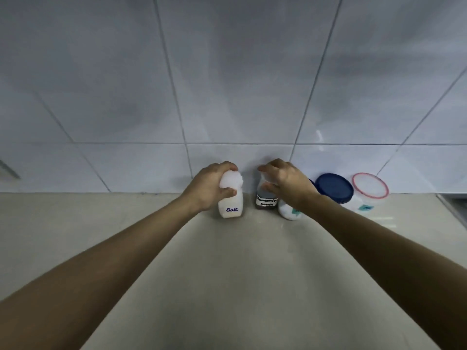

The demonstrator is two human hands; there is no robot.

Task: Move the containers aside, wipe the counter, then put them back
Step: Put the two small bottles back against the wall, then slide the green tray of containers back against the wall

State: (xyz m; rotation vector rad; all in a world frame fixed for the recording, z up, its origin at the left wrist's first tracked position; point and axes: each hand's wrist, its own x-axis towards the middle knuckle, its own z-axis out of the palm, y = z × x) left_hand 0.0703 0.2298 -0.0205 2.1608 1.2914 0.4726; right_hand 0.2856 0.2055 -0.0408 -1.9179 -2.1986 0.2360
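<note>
A row of containers stands at the back of the beige counter (227, 261), against the tiled wall. My left hand (209, 185) grips the lid of a white jar labelled "Salt" (231, 207). My right hand (285, 181) is closed over the top of a small dark jar with a white label (265, 201). Just right of it, partly under my right wrist, sits a round white container (289, 212). Further right stand a tub with a dark blue lid (333, 188) and a clear tub with a red-rimmed lid (370, 189).
White wall tiles (227, 84) rise straight behind the containers. At the far right the counter ends at a metal edge (454, 210). No cloth is in view.
</note>
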